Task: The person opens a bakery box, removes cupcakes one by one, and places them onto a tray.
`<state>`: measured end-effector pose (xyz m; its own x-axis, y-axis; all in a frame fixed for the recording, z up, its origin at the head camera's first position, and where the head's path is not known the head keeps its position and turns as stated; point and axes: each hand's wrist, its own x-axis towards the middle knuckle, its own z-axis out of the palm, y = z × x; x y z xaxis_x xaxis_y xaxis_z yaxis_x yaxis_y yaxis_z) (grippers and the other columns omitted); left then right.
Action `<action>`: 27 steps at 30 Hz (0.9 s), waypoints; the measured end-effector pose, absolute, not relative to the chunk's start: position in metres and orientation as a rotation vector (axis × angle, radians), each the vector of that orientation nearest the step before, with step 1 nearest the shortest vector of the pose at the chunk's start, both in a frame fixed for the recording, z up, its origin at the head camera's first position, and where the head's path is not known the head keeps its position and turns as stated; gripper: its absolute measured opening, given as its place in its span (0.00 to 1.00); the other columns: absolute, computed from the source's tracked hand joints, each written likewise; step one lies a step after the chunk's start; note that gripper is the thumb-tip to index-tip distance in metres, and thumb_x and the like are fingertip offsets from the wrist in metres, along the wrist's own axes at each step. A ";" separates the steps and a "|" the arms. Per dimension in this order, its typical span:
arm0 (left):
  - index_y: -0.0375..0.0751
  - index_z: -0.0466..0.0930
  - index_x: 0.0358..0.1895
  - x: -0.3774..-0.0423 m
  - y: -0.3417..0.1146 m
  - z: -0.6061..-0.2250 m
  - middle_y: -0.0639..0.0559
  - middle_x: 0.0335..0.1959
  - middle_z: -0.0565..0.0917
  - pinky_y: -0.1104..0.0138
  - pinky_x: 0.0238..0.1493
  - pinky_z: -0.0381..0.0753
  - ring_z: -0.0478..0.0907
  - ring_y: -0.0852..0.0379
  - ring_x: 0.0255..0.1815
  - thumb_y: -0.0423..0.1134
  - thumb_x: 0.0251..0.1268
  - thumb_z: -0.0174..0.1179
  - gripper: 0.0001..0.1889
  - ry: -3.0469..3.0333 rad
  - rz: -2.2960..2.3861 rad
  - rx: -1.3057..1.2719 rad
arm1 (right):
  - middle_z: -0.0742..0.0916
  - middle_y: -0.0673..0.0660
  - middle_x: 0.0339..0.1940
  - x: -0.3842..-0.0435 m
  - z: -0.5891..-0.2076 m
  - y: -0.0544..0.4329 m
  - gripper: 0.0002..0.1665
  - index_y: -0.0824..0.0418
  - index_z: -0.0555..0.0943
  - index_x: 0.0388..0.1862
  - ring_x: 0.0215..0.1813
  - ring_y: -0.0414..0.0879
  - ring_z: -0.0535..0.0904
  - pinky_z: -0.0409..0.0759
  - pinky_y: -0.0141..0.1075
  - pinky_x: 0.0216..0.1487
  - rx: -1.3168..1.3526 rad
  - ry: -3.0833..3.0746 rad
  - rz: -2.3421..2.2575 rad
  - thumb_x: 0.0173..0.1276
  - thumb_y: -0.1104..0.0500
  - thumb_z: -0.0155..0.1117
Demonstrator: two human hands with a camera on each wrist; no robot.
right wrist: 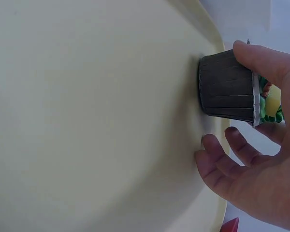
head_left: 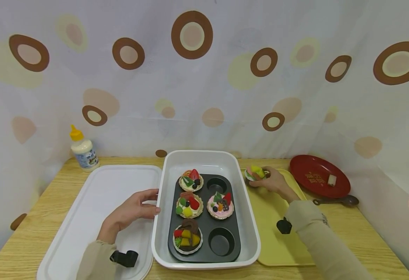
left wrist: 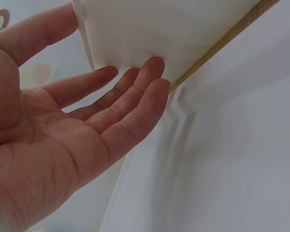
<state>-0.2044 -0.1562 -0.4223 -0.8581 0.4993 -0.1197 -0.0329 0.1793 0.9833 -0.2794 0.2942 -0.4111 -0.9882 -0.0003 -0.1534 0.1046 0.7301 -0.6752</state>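
My right hand pinches a toy cupcake at the far left part of the yellow tray. It has a dark pleated cup and yellow and green toppings; thumb and index finger sit near its rim, the other fingers loosely bent below. My left hand touches the outer left wall of a deep white bin with relaxed, spread fingers. Inside the bin lies a black muffin pan. Several fruit-topped toy tarts sit in its wells, including a pink one; the dark bottoms of two wells show at right.
A flat white tray lies left of the bin, under my left forearm. Behind it stands a glue bottle with a yellow cap. At back right are a red plate with a small pale block and a dark spoon.
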 end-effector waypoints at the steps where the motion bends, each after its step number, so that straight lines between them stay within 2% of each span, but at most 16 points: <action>1: 0.28 0.56 0.71 -0.204 -0.156 -0.422 0.30 0.65 0.67 0.53 0.51 0.80 0.75 0.39 0.58 0.38 0.61 0.62 0.38 2.045 1.721 0.438 | 0.69 0.74 0.65 -0.279 -0.412 0.295 0.55 0.70 0.57 0.72 0.60 0.64 0.69 0.76 0.49 0.52 0.083 2.789 -1.097 0.56 0.43 0.72; 3: 0.28 0.56 0.71 -0.205 -0.156 -0.422 0.30 0.65 0.68 0.53 0.51 0.80 0.75 0.39 0.58 0.38 0.61 0.62 0.38 2.045 1.721 0.441 | 0.69 0.73 0.65 -0.279 -0.413 0.296 0.56 0.69 0.57 0.72 0.61 0.64 0.68 0.73 0.52 0.56 0.078 2.792 -1.088 0.55 0.43 0.73; 10: 0.28 0.56 0.71 -0.205 -0.156 -0.422 0.30 0.64 0.68 0.53 0.51 0.80 0.75 0.39 0.58 0.38 0.61 0.62 0.37 2.048 1.723 0.437 | 0.71 0.70 0.64 -0.279 -0.415 0.299 0.57 0.65 0.58 0.72 0.59 0.62 0.69 0.72 0.51 0.55 0.033 2.767 -1.150 0.52 0.44 0.76; 16: 0.28 0.56 0.71 -0.205 -0.155 -0.422 0.30 0.65 0.68 0.53 0.51 0.80 0.74 0.38 0.58 0.38 0.61 0.62 0.38 2.052 1.718 0.432 | 0.67 0.73 0.66 -0.278 -0.410 0.301 0.62 0.66 0.52 0.74 0.64 0.65 0.64 0.68 0.58 0.61 -0.087 2.800 -1.131 0.51 0.43 0.76; 27: 0.28 0.56 0.71 -0.204 -0.155 -0.422 0.30 0.65 0.68 0.54 0.50 0.80 0.72 0.38 0.60 0.38 0.61 0.62 0.37 2.066 1.715 0.422 | 0.60 0.70 0.72 -0.269 -0.371 0.296 0.50 0.60 0.56 0.75 0.69 0.70 0.54 0.64 0.62 0.61 -0.099 2.783 -1.327 0.62 0.43 0.67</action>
<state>-0.2044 -0.1554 -0.4216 -0.8654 0.4852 -0.1252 -0.0336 0.1931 0.9806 -0.2692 0.2964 -0.3706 -0.9963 -0.0825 -0.0241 -0.0332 0.6282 -0.7774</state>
